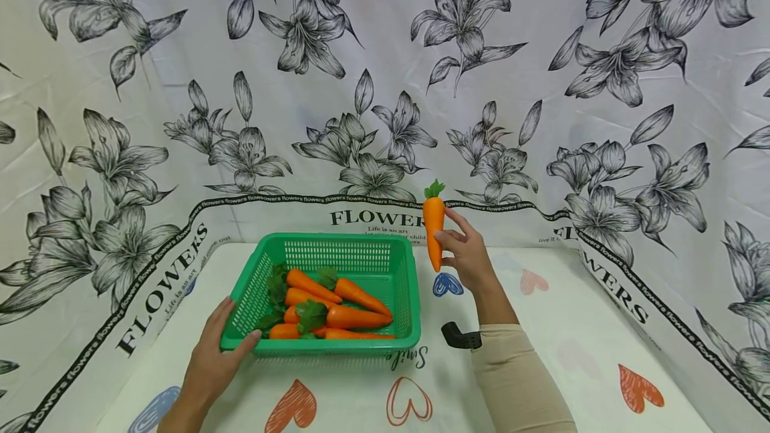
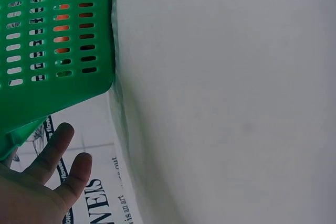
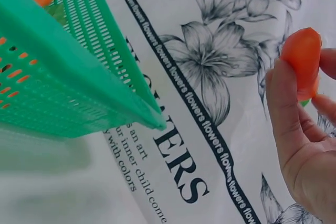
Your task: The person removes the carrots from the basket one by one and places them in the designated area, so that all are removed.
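Observation:
My right hand (image 1: 467, 256) holds an orange carrot (image 1: 434, 229) upright, pinched between thumb and fingers, its green top upward. It is beyond the right side of a green plastic basket (image 1: 411, 286). In the right wrist view the carrot (image 3: 303, 59) shows its orange end toward the camera. My left hand (image 1: 210, 353) holds the basket's near left corner, thumb on the front rim and fingers along the left side. Two fingers of the left hand (image 2: 39, 190) extend free of the rim in the left wrist view; the others are mostly hidden. Several carrots (image 1: 355, 317) with leafy tops lie inside the basket.
The basket stands on a white table cover (image 1: 541, 366) printed with hearts and lettering. A black curved piece (image 1: 460, 336) sticks out at the right wrist. Behind and at both sides hangs a white cloth (image 1: 373, 39) with black flower drawings.

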Demonstrator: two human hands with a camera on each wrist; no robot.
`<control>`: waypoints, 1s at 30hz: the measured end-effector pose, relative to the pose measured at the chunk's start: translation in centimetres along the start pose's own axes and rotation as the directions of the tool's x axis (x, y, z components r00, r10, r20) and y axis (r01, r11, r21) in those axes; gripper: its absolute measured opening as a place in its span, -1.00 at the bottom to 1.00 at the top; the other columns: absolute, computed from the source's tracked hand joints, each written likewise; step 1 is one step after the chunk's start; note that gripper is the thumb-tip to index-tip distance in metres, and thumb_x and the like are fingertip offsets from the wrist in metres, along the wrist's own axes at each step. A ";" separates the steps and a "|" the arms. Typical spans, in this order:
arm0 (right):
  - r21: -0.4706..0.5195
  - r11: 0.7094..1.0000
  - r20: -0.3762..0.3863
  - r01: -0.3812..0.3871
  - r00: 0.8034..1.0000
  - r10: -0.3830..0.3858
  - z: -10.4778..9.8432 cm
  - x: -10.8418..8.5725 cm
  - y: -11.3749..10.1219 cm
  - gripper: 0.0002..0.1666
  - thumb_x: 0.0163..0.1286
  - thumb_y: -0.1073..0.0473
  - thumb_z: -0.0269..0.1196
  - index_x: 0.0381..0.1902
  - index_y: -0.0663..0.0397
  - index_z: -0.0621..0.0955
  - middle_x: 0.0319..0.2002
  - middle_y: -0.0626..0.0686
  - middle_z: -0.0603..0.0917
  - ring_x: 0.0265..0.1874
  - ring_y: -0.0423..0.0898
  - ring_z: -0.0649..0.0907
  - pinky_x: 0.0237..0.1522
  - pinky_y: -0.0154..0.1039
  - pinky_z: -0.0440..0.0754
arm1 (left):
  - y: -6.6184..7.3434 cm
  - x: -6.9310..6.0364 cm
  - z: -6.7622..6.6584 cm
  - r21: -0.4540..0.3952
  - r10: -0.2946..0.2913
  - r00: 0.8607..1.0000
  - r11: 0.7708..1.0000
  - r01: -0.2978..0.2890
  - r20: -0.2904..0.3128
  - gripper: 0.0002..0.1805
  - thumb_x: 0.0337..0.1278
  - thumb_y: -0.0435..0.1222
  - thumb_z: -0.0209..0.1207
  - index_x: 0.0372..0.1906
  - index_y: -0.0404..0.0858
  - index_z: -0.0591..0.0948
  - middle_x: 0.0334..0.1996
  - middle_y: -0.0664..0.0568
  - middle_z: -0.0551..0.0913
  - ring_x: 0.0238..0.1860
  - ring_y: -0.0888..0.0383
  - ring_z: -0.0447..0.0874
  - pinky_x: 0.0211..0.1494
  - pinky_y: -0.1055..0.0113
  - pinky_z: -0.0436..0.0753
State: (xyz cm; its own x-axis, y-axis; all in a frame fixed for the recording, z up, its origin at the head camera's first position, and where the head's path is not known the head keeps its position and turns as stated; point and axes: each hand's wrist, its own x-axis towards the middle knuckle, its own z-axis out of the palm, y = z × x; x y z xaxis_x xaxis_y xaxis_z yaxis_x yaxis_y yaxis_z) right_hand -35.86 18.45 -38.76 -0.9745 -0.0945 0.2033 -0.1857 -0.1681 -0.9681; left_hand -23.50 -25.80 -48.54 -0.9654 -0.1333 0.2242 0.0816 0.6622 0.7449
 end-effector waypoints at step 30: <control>-0.086 0.972 -0.134 -0.221 0.969 0.209 -2.7 0.9 5.7 -0.29 0.37 0.13 0.27 0.43 -0.25 0.32 -0.02 0.21 0.61 -0.26 0.08 0.64 -0.32 -0.03 0.68 | 0.0 0.1 0.0 -0.006 -0.026 1.000 1.000 0.026 0.010 -0.05 0.20 0.05 0.23 0.54 -0.19 0.03 0.50 -0.15 -0.05 0.43 -0.30 -0.10 0.20 -0.41 0.08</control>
State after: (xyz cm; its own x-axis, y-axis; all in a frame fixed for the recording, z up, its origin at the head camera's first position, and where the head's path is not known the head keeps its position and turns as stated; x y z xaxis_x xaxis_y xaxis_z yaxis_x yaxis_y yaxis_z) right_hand -38.14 20.01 -44.52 -0.9997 0.0044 -0.0245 0.0242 -0.0584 -0.9980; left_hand -23.58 -25.83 -48.49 -0.9697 -0.1429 0.1981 0.0578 0.6537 0.7545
